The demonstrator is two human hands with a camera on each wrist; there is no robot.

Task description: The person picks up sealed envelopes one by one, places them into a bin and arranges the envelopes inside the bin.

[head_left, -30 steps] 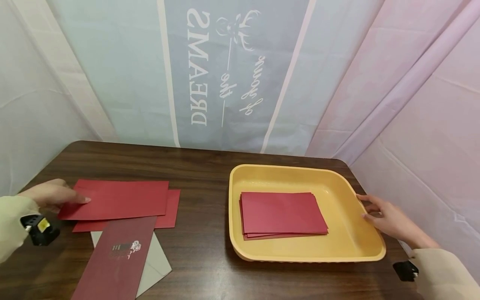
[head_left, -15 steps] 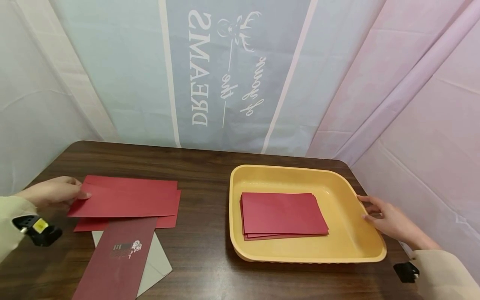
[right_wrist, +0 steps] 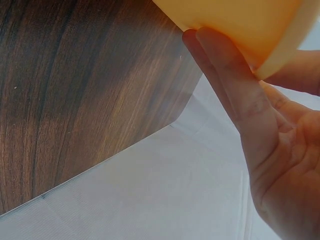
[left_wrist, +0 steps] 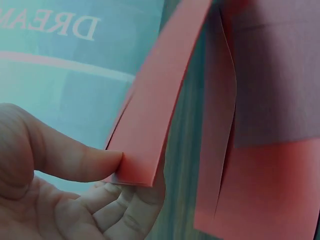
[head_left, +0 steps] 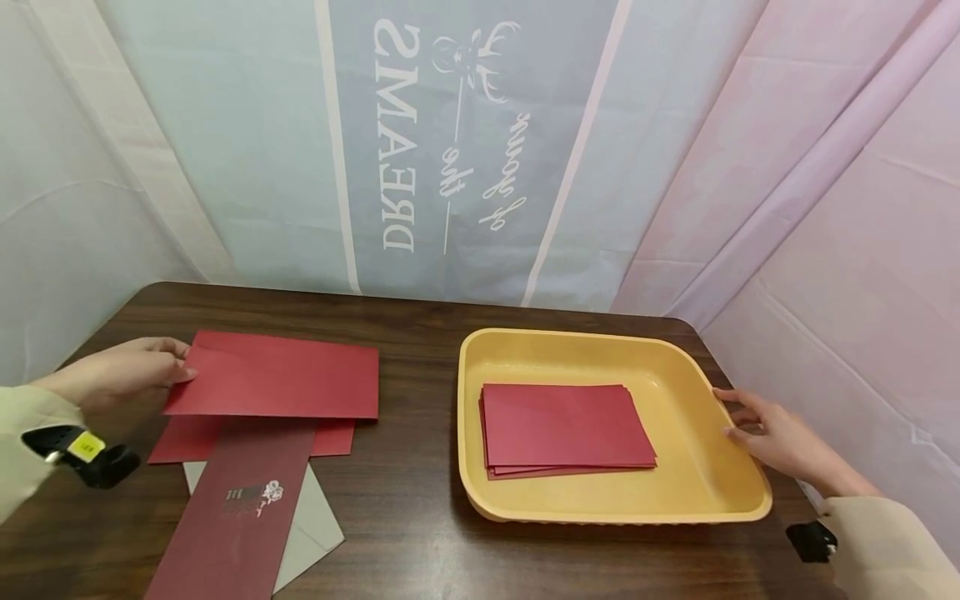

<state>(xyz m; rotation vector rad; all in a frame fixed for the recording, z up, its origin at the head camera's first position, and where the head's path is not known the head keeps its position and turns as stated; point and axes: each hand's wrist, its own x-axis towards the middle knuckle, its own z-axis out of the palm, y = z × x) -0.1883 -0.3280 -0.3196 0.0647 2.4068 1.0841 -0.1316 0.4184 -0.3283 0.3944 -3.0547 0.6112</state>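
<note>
My left hand (head_left: 123, 372) pinches a red envelope (head_left: 281, 375) at its left end, thumb on top and fingers beneath. In the left wrist view the envelope (left_wrist: 155, 110) is raised and tilted, apart from the paper below. Under it on the table lies another red envelope (head_left: 333, 440), partly covered by a maroon envelope (head_left: 225, 537) with a white flower print. A grey envelope (head_left: 313, 533) shows beneath the maroon one. My right hand (head_left: 787, 446) grips the right rim of a yellow plastic tray (head_left: 705, 467), fingers outside and thumb inside. Several red envelopes (head_left: 566, 425) lie stacked in the tray.
The dark wood table (head_left: 405, 467) runs between the envelopes and the tray. A printed cloth curtain (head_left: 465, 167) hangs behind it, with pale cloth (head_left: 847, 275) at the right side.
My left hand has lifted the top red envelope off the pile and moved it to the right and away from me. The right hand and the tray have stayed put.
</note>
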